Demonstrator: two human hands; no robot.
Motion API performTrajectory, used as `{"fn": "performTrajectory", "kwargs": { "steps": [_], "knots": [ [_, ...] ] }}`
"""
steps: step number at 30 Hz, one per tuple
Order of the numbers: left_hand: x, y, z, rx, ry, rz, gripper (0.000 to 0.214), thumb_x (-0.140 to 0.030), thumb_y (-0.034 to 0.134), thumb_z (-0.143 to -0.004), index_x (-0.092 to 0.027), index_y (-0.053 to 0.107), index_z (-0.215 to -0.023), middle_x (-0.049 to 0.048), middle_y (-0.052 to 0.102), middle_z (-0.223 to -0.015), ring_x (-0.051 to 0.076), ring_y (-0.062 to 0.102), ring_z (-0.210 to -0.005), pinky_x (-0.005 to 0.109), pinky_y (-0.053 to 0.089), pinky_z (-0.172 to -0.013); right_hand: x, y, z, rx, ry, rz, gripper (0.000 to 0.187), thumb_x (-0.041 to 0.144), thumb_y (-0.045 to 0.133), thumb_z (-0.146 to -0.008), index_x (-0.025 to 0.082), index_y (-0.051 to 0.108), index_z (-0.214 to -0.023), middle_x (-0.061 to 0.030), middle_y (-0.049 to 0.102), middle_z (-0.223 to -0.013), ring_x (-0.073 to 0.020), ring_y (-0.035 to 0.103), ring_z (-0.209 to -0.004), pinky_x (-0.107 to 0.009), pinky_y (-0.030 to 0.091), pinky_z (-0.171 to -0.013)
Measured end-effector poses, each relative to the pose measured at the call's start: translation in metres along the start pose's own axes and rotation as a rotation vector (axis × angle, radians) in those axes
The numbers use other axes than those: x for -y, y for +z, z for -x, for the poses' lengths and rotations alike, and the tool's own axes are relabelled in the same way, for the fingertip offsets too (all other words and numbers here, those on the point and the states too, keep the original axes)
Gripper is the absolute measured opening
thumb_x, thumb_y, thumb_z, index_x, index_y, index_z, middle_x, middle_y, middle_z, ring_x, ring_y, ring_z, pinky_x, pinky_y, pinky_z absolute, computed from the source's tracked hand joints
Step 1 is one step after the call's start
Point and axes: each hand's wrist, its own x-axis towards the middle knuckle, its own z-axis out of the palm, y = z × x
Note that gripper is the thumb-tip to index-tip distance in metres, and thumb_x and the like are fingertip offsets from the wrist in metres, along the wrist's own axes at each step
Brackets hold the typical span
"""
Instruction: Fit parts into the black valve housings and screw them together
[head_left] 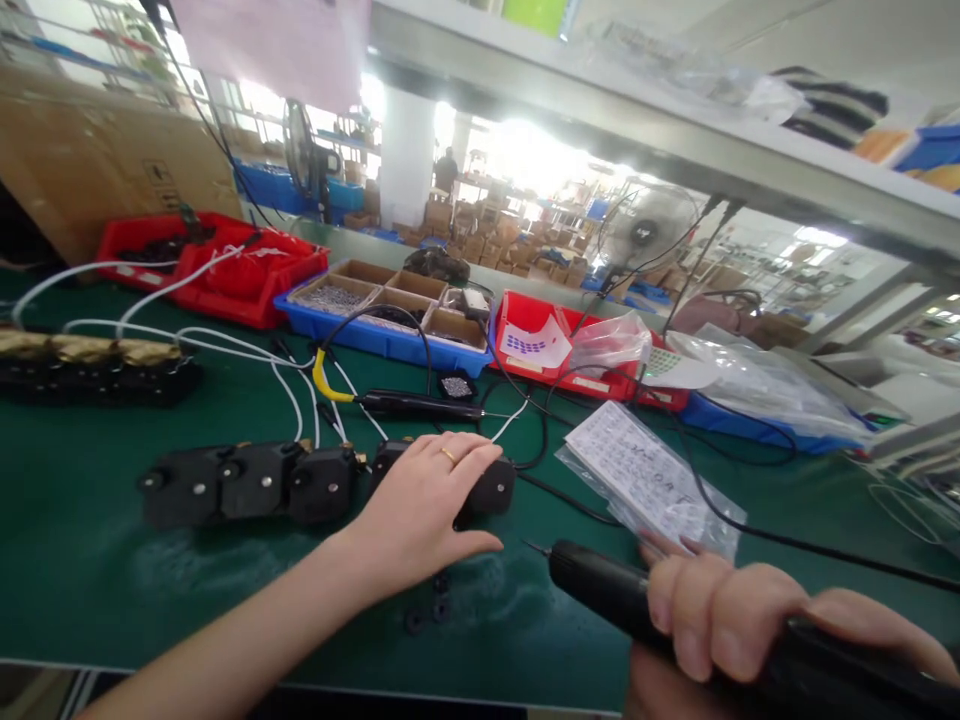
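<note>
My left hand (427, 505), with a ring on one finger, lies flat on the rightmost black plastic part (491, 487) in a row of black parts (247, 482) on the green mat. My right hand (742, 610) grips a black electric screwdriver (600, 590) near the bottom right. Its thin tip (534, 547) points left, just right of my left thumb. A few small black round pieces (435, 608) lie on the mat below my left hand.
A second black screwdriver (420, 405) with a yellow cable lies behind the parts. Red bins (225, 270), a blue tray (382, 315) with cardboard compartments of screws, and plastic bags (649, 480) line the back. White cables cross the mat. A shelf (675, 120) runs overhead.
</note>
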Motion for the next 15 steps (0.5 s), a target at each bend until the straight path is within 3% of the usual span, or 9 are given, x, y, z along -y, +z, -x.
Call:
{"fn": "performTrajectory", "kwargs": {
  "steps": [2, 4, 7, 11, 15],
  "knots": [
    [0.007, 0.006, -0.005, 0.116, -0.012, -0.080, 0.081, -0.032, 0.092, -0.067, -0.017, 0.050, -0.135, 0.0121, 0.059, -0.137, 0.032, 0.055, -0.124, 0.049, 0.041, -0.109, -0.004, 0.011, 0.000, 0.006, -0.111, 0.041, 0.022, 0.052, 0.068, -0.093, 0.031, 0.068, -0.099, 0.0025, 0.043, -0.052, -0.0149, 0.041, -0.039, -0.029, 0.040, -0.042],
    [0.011, 0.011, -0.012, 0.173, -0.048, -0.100, 0.068, -0.031, 0.087, -0.075, -0.016, 0.053, -0.132, 0.0110, 0.061, -0.134, 0.030, 0.057, -0.123, 0.045, 0.042, -0.109, -0.008, 0.022, -0.002, 0.028, -0.202, 0.031, 0.029, 0.054, 0.066, -0.093, 0.027, 0.066, -0.104, 0.0022, 0.046, -0.055, -0.0147, 0.042, -0.040, -0.029, 0.041, -0.042],
    [0.015, 0.010, -0.024, 0.268, -0.128, -0.088, 0.051, -0.027, 0.080, -0.082, -0.019, 0.058, -0.128, 0.0090, 0.066, -0.125, 0.029, 0.062, -0.114, 0.041, 0.049, -0.099, -0.014, 0.032, -0.006, 0.098, -0.214, 0.021, 0.027, 0.047, 0.059, -0.098, 0.022, 0.063, -0.107, 0.0004, 0.052, -0.062, -0.0152, 0.048, -0.046, -0.031, 0.046, -0.048],
    [0.017, 0.005, -0.040, 0.388, -0.153, -0.034, 0.040, -0.021, 0.076, -0.083, -0.025, 0.063, -0.121, 0.0052, 0.068, -0.115, 0.028, 0.067, -0.105, 0.037, 0.053, -0.087, -0.024, 0.034, -0.015, 0.123, -0.292, 0.006, 0.030, 0.049, 0.055, -0.100, 0.019, 0.060, -0.106, 0.0007, 0.054, -0.064, -0.0153, 0.050, -0.048, -0.028, 0.045, -0.047],
    [0.005, 0.006, -0.051, 0.422, -0.189, -0.029, 0.031, -0.021, 0.078, -0.081, -0.022, 0.065, -0.109, 0.0058, 0.066, -0.107, 0.029, 0.068, -0.095, 0.036, 0.053, -0.079, -0.032, 0.032, -0.024, 0.076, -0.360, 0.050, 0.040, 0.057, 0.058, -0.098, 0.018, 0.058, -0.105, 0.0022, 0.054, -0.064, -0.0134, 0.047, -0.045, -0.026, 0.042, -0.044]
  ]
}}
